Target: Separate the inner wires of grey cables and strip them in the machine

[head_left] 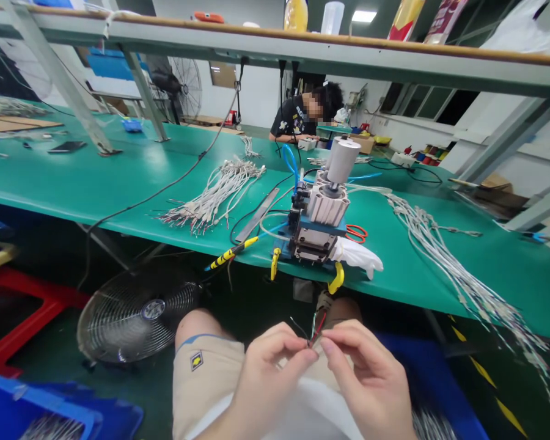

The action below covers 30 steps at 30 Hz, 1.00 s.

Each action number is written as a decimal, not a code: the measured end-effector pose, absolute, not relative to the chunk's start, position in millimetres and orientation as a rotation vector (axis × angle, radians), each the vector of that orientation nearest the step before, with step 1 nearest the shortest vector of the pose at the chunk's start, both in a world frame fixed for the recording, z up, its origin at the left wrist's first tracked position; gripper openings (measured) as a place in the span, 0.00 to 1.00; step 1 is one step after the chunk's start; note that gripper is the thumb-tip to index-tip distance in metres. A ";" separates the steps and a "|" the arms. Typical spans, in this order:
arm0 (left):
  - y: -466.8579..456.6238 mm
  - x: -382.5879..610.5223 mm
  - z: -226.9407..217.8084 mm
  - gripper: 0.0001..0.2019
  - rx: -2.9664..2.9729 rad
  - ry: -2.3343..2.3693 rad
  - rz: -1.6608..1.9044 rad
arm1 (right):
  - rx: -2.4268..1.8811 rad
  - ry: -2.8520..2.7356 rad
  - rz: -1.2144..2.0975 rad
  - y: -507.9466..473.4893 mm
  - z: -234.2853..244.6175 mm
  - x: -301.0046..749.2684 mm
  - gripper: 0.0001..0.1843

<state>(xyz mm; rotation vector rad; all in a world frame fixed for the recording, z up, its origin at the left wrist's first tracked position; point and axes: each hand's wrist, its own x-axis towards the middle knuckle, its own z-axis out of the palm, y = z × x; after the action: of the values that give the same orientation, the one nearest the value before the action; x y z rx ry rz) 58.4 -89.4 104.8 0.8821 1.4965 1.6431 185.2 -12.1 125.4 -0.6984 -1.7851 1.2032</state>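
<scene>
Above my lap, several thin wires, red, black and pale, stick up between my fingertips. My left hand pinches them low down between thumb and forefinger. My right hand is closed at the same spot, its thumb and forefinger pressed together beside the red wire. Where the wires lead below the fingers is hidden. Just ahead, at the table edge, stands a small metal press with a white cylinder on top and yellow clamp handles. A white cloth or bag lies against its right side.
The green table carries a white cable bundle on the left and a longer one on the right. Orange-handled scissors lie behind the press. A floor fan and blue bin stand lower left. A person sits opposite.
</scene>
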 end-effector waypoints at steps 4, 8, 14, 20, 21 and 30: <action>-89.1 58.6 104.0 0.06 1.074 1.621 1.655 | -0.707 -1.878 1.160 -10.2 132.8 184.0 0.02; -88.8 60.0 102.8 0.08 1.052 1.658 1.638 | -0.751 -1.889 1.251 -7.7 131.7 181.5 0.07; -87.5 59.0 103.6 0.11 0.656 1.402 1.677 | -0.738 -1.711 1.442 -9.7 114.7 178.7 0.05; -86.1 62.9 101.5 0.17 0.349 0.805 1.518 | -0.568 -1.325 1.967 -6.0 107.3 175.0 0.09; -85.8 63.6 101.5 0.16 0.332 0.797 1.528 | -0.577 -1.349 1.931 -5.4 106.8 175.2 0.08; -82.3 64.6 100.1 0.13 0.368 0.867 1.601 | -0.679 -1.470 1.812 -1.7 109.4 175.8 0.04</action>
<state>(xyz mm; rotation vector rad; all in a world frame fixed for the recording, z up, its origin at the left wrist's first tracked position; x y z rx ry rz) 64.6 -82.3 100.1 0.3681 0.8674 1.6012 175.8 -1.7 109.4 -0.6787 -1.4696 1.8123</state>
